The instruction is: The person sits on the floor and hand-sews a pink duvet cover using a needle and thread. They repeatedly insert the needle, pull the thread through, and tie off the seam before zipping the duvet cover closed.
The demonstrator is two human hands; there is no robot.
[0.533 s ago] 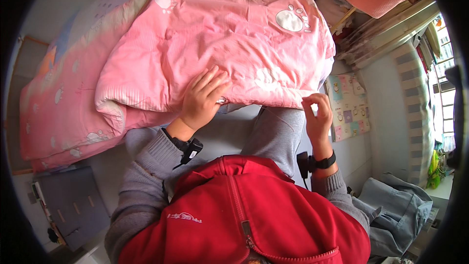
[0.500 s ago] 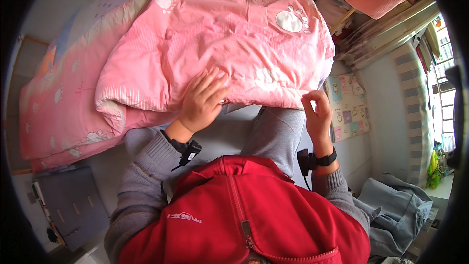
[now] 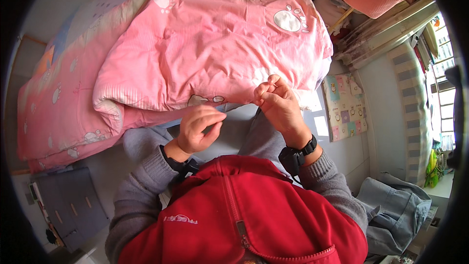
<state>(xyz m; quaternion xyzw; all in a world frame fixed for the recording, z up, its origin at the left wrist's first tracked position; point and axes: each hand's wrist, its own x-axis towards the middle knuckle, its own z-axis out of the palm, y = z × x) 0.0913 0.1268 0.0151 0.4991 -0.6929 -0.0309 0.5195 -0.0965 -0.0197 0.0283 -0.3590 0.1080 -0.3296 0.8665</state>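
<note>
A pink quilt with white paw prints is spread in front of me, its near edge hanging just above my knees. My left hand is in the air just short of that edge, fingers together and gently bent, the thumb held apart, with nothing visible in it. Further right, my right hand is raised by the quilt's edge. Its thumb and fingertips are pinched together; anything between them is too small to make out. Both wrists carry dark straps with small black devices.
More pink bedding lies under the quilt to the left. A dark grey case stands low on the left. At the right are a patterned board, a striped curtain beside a window, and grey clothing.
My left hand has lifted off the quilt and drawn back toward me, its fingers curling. My right hand has swung left, closer to the left one, still pinched.
</note>
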